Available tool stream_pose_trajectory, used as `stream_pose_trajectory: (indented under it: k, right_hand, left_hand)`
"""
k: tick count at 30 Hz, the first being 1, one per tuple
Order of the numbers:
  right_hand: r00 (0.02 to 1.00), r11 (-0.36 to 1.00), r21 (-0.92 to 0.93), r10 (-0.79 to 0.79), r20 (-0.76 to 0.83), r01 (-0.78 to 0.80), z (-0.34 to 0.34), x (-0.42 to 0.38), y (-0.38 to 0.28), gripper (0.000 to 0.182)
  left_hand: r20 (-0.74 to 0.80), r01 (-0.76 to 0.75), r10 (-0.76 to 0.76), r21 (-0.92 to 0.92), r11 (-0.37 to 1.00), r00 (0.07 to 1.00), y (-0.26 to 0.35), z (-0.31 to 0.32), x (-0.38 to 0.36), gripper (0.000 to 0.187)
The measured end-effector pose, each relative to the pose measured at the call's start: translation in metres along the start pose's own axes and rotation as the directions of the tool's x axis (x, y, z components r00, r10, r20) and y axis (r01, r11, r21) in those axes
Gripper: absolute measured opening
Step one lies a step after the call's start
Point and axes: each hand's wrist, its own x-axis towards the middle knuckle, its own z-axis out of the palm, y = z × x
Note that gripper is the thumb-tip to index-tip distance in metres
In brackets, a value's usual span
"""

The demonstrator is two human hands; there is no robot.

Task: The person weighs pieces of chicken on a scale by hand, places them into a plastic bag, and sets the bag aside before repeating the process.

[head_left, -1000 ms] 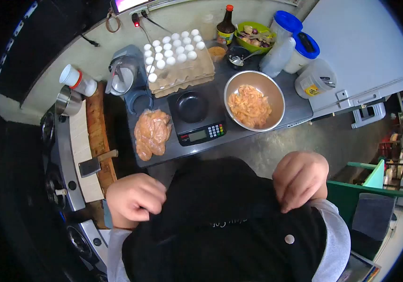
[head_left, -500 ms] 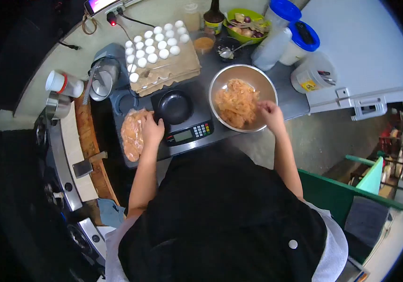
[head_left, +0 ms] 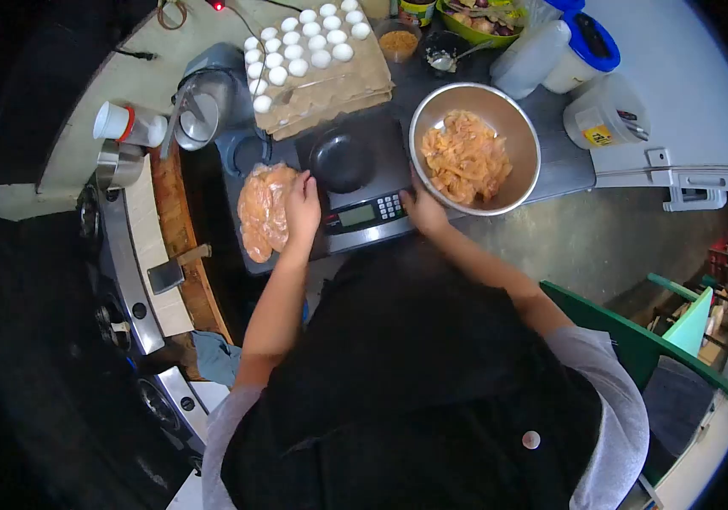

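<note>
A clear plastic bag of pale orange raw meat, perhaps chicken, lies at the counter's left. My left hand rests against the bag's right side, fingers extended rather than wrapped round it. Between my hands sits a digital scale with a small black dish on its platform. My right hand is at the lower left outside of a steel bowl, beside the scale's keypad, fingers apart and partly hidden by the bowl's wall. Inside the bowl is a heap of sliced raw meat.
Behind the scale stand stacked egg trays with white eggs. A seasoning bowl, a black bowl with a spoon and a utensil tub line the back. A cleaver lies left, near the stove.
My right hand has left the meat inside the bowl and come down to its outer left side. My left hand has slid to the bag's right edge. The whole view has shifted.
</note>
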Motion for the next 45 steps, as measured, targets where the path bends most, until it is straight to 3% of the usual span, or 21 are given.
stream_pose_trajectory:
  k: [1,3,4,15,18,20,21,23,25,27,29,30,31,32,33,35,37,38,39,41,45]
  right_hand:
    - [0.996,0.996,0.023,0.085,0.011,-0.085,0.002,0.001,0.002,0.067]
    - [0.998,0.998,0.023,0.057,-0.036,-0.056,0.016,0.002,0.017,0.066]
    - [0.996,0.998,-0.022,0.06,-0.07,-0.062,0.015,0.0,0.012,0.066]
    - [0.981,0.993,0.01,0.119,-0.152,-0.119,0.018,-0.008,-0.008,0.06]
    - [0.975,1.0,0.024,0.01,-0.221,-0.005,0.026,-0.008,0.005,0.058]
    - [0.975,1.0,0.014,0.016,-0.223,-0.013,0.026,-0.008,0.004,0.058]
    - [0.973,1.0,0.005,0.026,-0.228,-0.025,0.027,-0.008,0.004,0.057]
    - [0.974,0.998,-0.017,0.06,-0.216,-0.065,0.027,-0.008,0.005,0.057]
    - [0.974,0.994,-0.041,0.089,-0.207,-0.099,0.027,-0.004,0.01,0.056]
    - [0.971,0.997,-0.039,0.054,-0.233,-0.065,0.031,-0.001,0.016,0.055]
    - [0.969,0.996,-0.043,0.068,-0.237,-0.08,0.032,-0.004,0.015,0.055]
    - [0.972,0.997,-0.035,0.064,-0.227,-0.074,0.029,-0.002,0.015,0.056]
    - [0.975,0.998,-0.025,0.059,-0.213,-0.065,0.029,0.0,0.018,0.058]
    - [0.975,0.998,-0.04,0.045,-0.219,-0.055,0.029,0.001,0.015,0.058]
    - [0.974,0.997,-0.055,0.031,-0.224,-0.045,0.03,0.0,0.015,0.058]
    - [0.971,1.0,-0.025,0.004,-0.238,-0.01,0.031,-0.001,0.014,0.056]
    - [0.955,0.995,-0.087,-0.076,-0.286,0.053,0.036,0.0,0.021,0.055]
    - [0.957,0.995,-0.09,-0.077,-0.281,0.053,0.034,0.0,0.021,0.055]
    - [0.972,0.997,-0.08,-0.006,-0.235,-0.014,0.032,0.001,0.018,0.057]
    - [0.981,0.994,-0.076,0.061,-0.183,-0.076,0.027,-0.003,0.015,0.059]
    - [0.987,1.0,0.009,0.003,-0.158,-0.001,0.023,-0.006,0.01,0.059]
  left_hand:
    - [0.001,0.006,-0.006,-0.005,1.0,1.0,0.002,0.001,0.006,0.036]
    - [0.262,0.496,-0.441,-0.202,0.845,0.858,0.01,0.003,0.015,0.037]
    - [0.281,0.526,-0.451,-0.317,0.789,0.847,0.006,0.008,0.016,0.036]
    - [0.387,0.533,-0.381,-0.449,0.717,0.839,-0.007,0.017,0.019,0.038]
    - [0.35,0.51,-0.386,-0.406,0.758,0.854,-0.018,0.011,0.017,0.032]
    - [0.102,0.331,-0.315,-0.256,0.908,0.944,-0.039,0.018,0.017,0.026]
    - [0.101,0.333,-0.318,-0.255,0.908,0.943,-0.039,0.017,0.018,0.026]
    - [0.113,0.349,-0.334,-0.436,0.829,0.936,-0.04,0.013,0.018,0.02]
    - [0.28,0.442,-0.342,-0.598,0.669,0.897,0.041,-0.038,0.013,0.016]
    - [0.53,0.405,0.089,-0.735,0.544,0.843,0.142,-0.11,0.005,0.02]
    - [0.591,0.362,0.513,-0.798,0.481,0.622,0.22,-0.176,-0.016,0.025]
    - [0.55,0.164,0.735,-0.83,0.533,0.396,0.249,-0.213,-0.015,0.029]
    - [0.293,0.347,0.913,-0.919,0.187,0.283,0.269,-0.212,-0.032,0.026]
    - [0.176,0.634,0.951,-0.773,-0.026,0.254,0.285,-0.222,-0.049,0.026]
    - [-0.001,0.599,0.922,-0.761,-0.251,0.387,0.302,-0.23,-0.062,0.024]
    - [0.022,0.68,0.933,-0.691,-0.245,0.358,0.32,-0.249,-0.077,0.019]
    - [0.065,0.856,0.948,-0.452,-0.25,0.311,0.323,-0.268,-0.08,0.041]
    - [-0.103,0.847,0.868,-0.193,-0.496,0.485,0.349,-0.23,-0.138,0.041]
    - [-0.105,0.844,0.866,-0.192,-0.5,0.489,0.346,-0.235,-0.126,0.041]
    - [0.098,0.983,0.992,-0.175,-0.063,0.081,0.336,-0.253,-0.084,0.041]
    - [-0.052,0.965,0.963,0.033,-0.261,0.263,0.346,-0.233,-0.112,0.041]
